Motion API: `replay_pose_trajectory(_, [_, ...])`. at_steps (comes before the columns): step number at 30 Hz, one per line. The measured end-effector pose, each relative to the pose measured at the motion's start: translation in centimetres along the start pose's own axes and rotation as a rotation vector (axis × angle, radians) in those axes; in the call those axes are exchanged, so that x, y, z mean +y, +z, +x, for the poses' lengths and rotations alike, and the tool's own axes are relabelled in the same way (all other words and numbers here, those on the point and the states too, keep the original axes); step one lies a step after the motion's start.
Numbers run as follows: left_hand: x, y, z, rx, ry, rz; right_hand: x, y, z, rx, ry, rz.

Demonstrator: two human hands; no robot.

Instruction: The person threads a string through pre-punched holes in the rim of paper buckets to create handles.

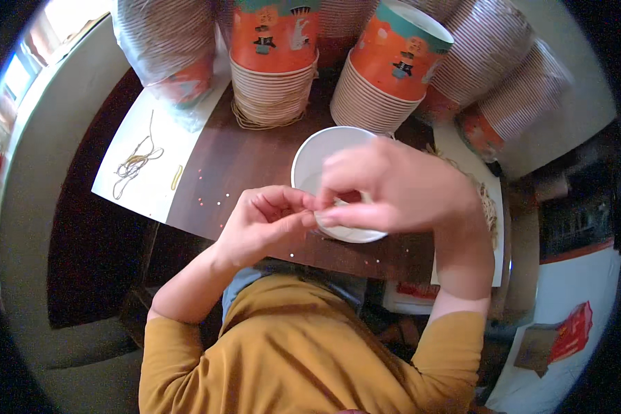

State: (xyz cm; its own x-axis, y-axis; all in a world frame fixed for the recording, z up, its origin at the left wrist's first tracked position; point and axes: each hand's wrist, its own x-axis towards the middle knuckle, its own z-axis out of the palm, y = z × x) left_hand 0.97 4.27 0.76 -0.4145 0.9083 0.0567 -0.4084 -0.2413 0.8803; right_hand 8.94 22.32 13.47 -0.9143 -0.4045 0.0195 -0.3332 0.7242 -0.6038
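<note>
A white-lined paper tub (312, 157) stands in front of me with its mouth facing up. Over its near left rim, the fingertips of both hands meet. My left hand (263, 219) is closed in a pinch at that rim, thumb and forefinger together. Across the tub's mouth reaches my right hand (400, 186), a little blurred, with thumb and forefinger bent into a pinch beside the left fingertips. Whatever sits between the fingers is too small and covered to make out. My right hand and wrist hide the tub's right side.
Behind the tub rise nested orange-and-green paper tubs (274, 41) and a second, leaning stack (397, 58). Plastic-wrapped stacks (165, 41) stand at the far left and far right. Loose string (136, 165) lies on a white sheet (110, 176). Small pale and red bits dot the brown table (217, 148).
</note>
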Motion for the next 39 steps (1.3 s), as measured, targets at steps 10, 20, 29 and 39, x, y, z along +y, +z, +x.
replay_pose_trajectory(10, [1.5, -0.9, -2.3, 0.129, 0.088, 0.394, 0.5, 4.3, 0.3, 0.823, -0.008, -0.639])
replay_pose_trajectory(20, [1.2, -2.0, -0.7, -0.057, 0.002, 0.153, -0.1, 10.1, -3.1, 0.508, 0.269, -0.088])
replay_pose_trajectory(29, [1.4, -2.2, -0.9, -0.104, -0.092, 0.075, 1.8, 9.7, -2.0, 0.464, 0.15, 0.129])
replay_pose_trajectory(39, [2.0, 1.4, -3.7, 0.188, 0.464, 1.119, -3.4, 13.7, -2.8, 0.68, 0.204, -0.44])
